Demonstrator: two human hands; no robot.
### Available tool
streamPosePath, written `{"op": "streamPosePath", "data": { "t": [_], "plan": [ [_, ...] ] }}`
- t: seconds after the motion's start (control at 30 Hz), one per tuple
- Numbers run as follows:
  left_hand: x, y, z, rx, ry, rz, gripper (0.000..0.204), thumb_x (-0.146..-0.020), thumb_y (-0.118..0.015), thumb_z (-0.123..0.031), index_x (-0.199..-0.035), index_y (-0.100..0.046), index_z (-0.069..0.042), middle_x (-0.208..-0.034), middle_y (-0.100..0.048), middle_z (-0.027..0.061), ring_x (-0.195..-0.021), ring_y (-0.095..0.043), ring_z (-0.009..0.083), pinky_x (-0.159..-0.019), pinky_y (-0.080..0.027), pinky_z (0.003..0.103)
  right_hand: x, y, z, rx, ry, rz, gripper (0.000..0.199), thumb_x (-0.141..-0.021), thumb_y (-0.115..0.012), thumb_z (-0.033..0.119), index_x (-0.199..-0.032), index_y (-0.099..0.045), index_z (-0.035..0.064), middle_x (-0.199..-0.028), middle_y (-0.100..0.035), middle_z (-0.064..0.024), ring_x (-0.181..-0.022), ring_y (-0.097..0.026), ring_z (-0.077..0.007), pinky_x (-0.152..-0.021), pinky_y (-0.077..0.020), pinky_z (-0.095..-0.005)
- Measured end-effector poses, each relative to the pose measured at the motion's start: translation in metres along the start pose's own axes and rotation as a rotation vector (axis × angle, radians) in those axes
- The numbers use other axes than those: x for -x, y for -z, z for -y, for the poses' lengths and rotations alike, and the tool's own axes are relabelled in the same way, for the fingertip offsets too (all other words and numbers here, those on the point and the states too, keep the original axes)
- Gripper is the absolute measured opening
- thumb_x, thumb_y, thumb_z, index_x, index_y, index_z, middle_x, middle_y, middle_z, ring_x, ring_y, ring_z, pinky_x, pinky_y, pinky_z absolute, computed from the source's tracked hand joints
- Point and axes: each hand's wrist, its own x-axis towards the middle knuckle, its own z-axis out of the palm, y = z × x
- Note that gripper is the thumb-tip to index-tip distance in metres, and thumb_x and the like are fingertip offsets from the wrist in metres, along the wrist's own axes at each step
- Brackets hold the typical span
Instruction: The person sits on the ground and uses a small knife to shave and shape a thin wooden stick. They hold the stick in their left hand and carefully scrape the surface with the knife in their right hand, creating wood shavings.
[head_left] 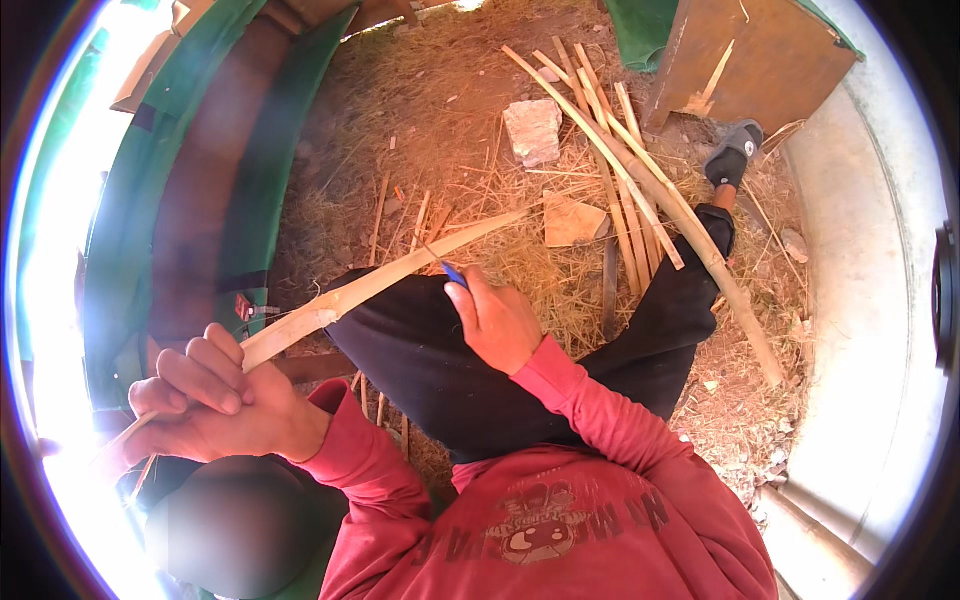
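Observation:
My left hand [225, 398] is wrapped round the near end of a long pale split bamboo strip [390, 278]. The strip slants away to the right across my left thigh and tapers to a thin far tip over the straw. In my right hand [500, 325] is a small knife with a blue handle [455, 274], gripped with the thumb along it. Its thin blade lies against the strip's near edge, past the middle of its length. A thin end of the strip sticks out behind my left fist.
Several bamboo poles and strips [690, 222] lie to the right, across my outstretched right leg. Beyond are a pale stone block [533, 132] and a flat tan stone [574, 219]. A brown board [750, 62] and whitish wall [860, 270] stand right; green cloth [285, 150] hangs left. A blurred round shape [230, 525] is lower left.

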Motion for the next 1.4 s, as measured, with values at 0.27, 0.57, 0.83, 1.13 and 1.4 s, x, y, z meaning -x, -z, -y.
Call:
{"op": "streamPosePath", "data": {
  "t": [0.27, 0.57, 0.83, 1.13, 1.4],
  "plan": [
    [0.006, 0.001, -0.004, -0.034, -0.017, -0.022, 0.057, -0.096, -0.028, -0.059, -0.073, -0.043, -0.009, -0.046, -0.030, 0.0015, -0.038, -0.015, 0.0079, -0.041, -0.014, 0.025, -0.017, -0.023, -0.077, 0.393, -0.198, -0.007, 0.030, -0.097, -0.047, 0.031, -0.098, -0.051, 0.0005, -0.052, -0.056, -0.0175, -0.047, -0.059, -0.0358, -0.043, -0.0455, -0.0461],
    [0.003, 0.007, -0.005, -0.054, -0.023, -0.038, 0.055, -0.096, -0.030, -0.059, -0.074, -0.045, -0.010, -0.045, -0.030, 0.0012, -0.037, -0.017, 0.0079, -0.040, -0.015, 0.025, -0.017, -0.029, -0.022, 0.229, 0.091, -0.034, 0.028, -0.095, -0.050, 0.029, -0.101, -0.053, 0.0012, -0.053, -0.056, -0.0170, -0.047, -0.058, -0.0366, -0.044, -0.0456, -0.0463],
    [-0.010, 0.026, 0.002, -0.052, -0.032, -0.093, 0.056, -0.094, -0.029, -0.061, -0.075, -0.050, -0.013, -0.044, -0.031, 0.0003, -0.034, -0.016, 0.0074, -0.038, -0.013, 0.023, 0.029, -0.012, -0.172, 0.511, -0.534, 0.065, 0.041, -0.098, -0.036, 0.037, -0.107, -0.053, 0.0008, -0.062, -0.059, -0.0246, -0.065, -0.061, -0.0428, -0.063, -0.0452, -0.0574],
    [-0.009, 0.016, 0.006, 0.114, -0.013, 0.088, 0.056, -0.095, -0.029, -0.060, -0.071, -0.041, -0.011, -0.043, -0.034, 0.0024, -0.032, -0.017, 0.0083, -0.037, -0.015, 0.024, -0.015, -0.007, -0.007, 0.188, -0.006, 0.035, 0.031, -0.096, -0.047, 0.034, -0.098, -0.053, 0.0031, -0.052, -0.054, -0.0188, -0.047, -0.054, -0.0413, -0.045, -0.0433, -0.0494],
    [-0.005, 0.010, 0.000, 0.267, -0.004, 0.318, 0.055, -0.094, -0.028, -0.061, -0.072, -0.040, -0.012, -0.044, -0.037, 0.0031, -0.032, -0.020, 0.0086, -0.036, -0.015, 0.025, -0.005, -0.030, -0.062, 0.419, 0.030, -0.087, 0.025, -0.094, -0.050, 0.031, -0.093, -0.051, 0.0067, -0.056, -0.058, -0.0173, -0.047, -0.058, -0.0379, -0.043, -0.0439, -0.0482]
  ]
}}
